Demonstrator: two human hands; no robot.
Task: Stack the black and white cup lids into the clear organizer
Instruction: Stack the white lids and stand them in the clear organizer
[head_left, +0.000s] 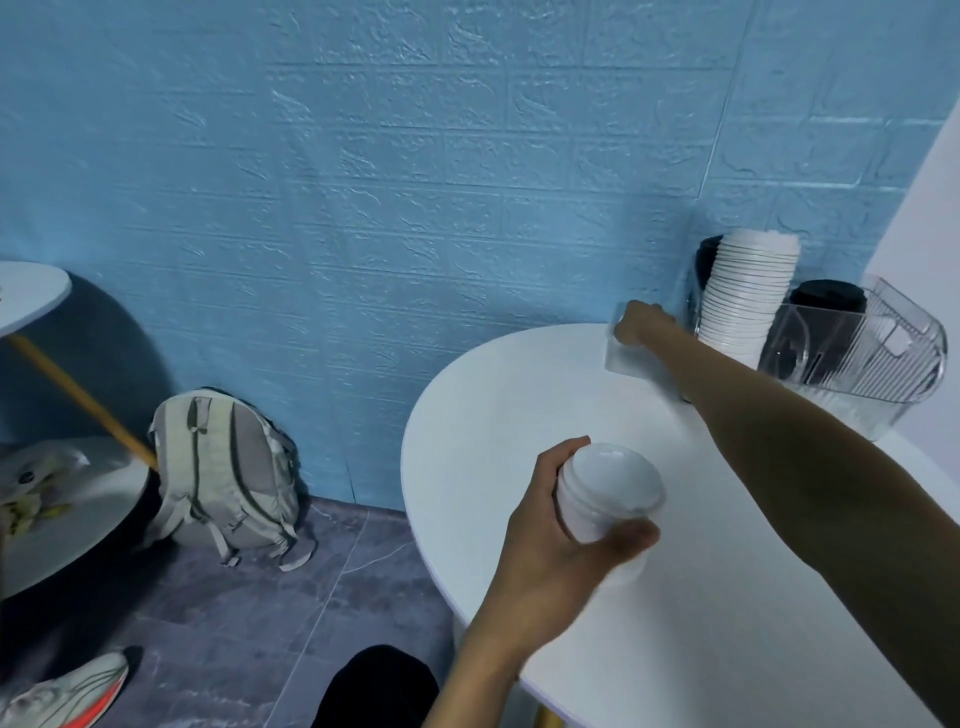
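I see my left hand (561, 525) wrapped around a short stack of white plastic cup lids (605, 493), fingers and thumb curled about its sides, holding it above the near part of the round white table (519, 395). My right hand (641, 325) reaches across to the far edge of the table, its fingers curled over the top edge of a small clear plastic piece (626, 358) that stands on the tabletop just left of the clear ribbed plastic organizer (893, 358).

In the organizer, a tall leaning column of white lids (743, 296) fills the left compartment. A low stack of black lids (828, 299) sits in the compartment to its right, and another dark stack (709, 260) shows behind the white column.

On the grey floor, a pale grey backpack (228, 473) leans against the blue brick-pattern wall (363, 182).
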